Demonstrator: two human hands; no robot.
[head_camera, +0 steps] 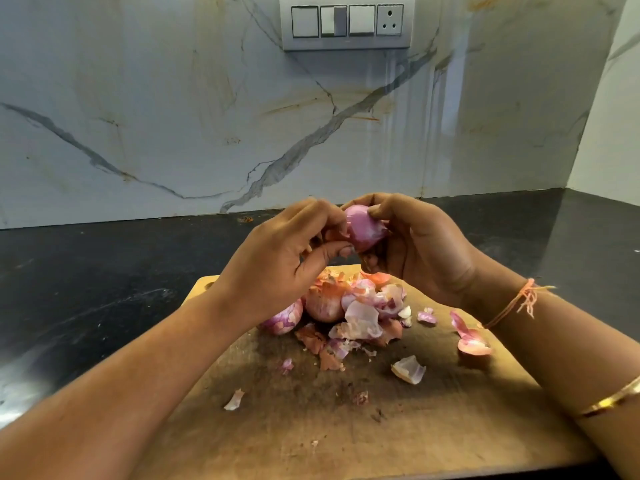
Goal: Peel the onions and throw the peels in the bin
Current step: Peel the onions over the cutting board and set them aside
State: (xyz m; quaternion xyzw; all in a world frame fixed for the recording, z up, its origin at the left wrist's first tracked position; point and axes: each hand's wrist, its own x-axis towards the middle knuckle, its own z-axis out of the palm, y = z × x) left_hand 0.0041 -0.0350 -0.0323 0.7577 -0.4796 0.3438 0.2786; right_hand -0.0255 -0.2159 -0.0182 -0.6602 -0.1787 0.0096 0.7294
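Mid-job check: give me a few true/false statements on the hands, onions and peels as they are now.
1. The left hand and right hand both hold one onion above the wooden cutting board. True.
2. The peels are in a bin. False: they lie on the board; no bin shows.
3. On the board lie two more onions. True.
4. The right wrist is bare. False: it wears an orange thread.

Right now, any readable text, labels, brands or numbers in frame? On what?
No readable text in view.
Switch plate: any brand mark is too small to read.
Board, onion, bangle: no print visible.
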